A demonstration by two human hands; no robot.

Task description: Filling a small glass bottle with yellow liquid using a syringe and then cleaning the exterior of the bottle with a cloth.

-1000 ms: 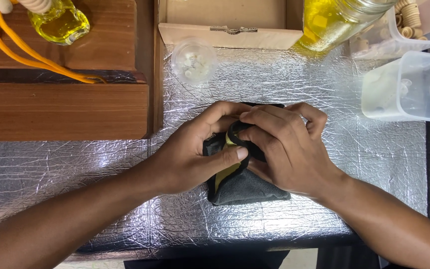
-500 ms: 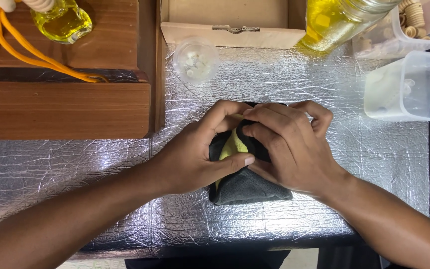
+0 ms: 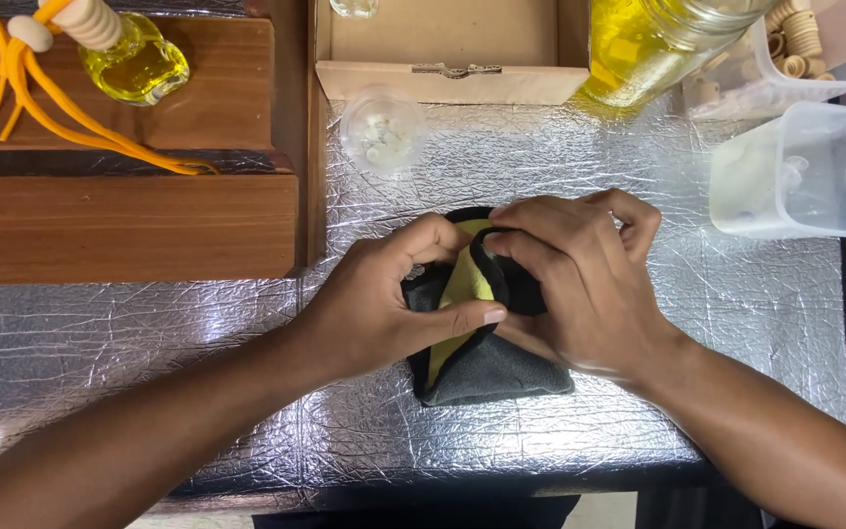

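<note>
A folded dark grey cloth with a yellow inner side (image 3: 487,367) lies on the silver foil-covered table (image 3: 198,392). My left hand (image 3: 384,299) grips its left part, thumb pressed along the yellow strip. My right hand (image 3: 580,279) covers the cloth's upper right, fingers curled over the black fold. Both hands press together on the cloth. Whatever is wrapped inside is hidden by the fingers and the fabric.
A small clear cup with white bits (image 3: 381,127) stands behind the cloth. A cardboard box (image 3: 447,49), a jar of yellow liquid (image 3: 653,44), clear plastic tubs (image 3: 800,171), and a wooden stepped stand (image 3: 124,220) holding a small yellow bottle with orange cord (image 3: 134,59) are also here.
A small dark round object seen between the fingers earlier is now covered. The hands have folded the cloth over it, showing more yellow fabric.
</note>
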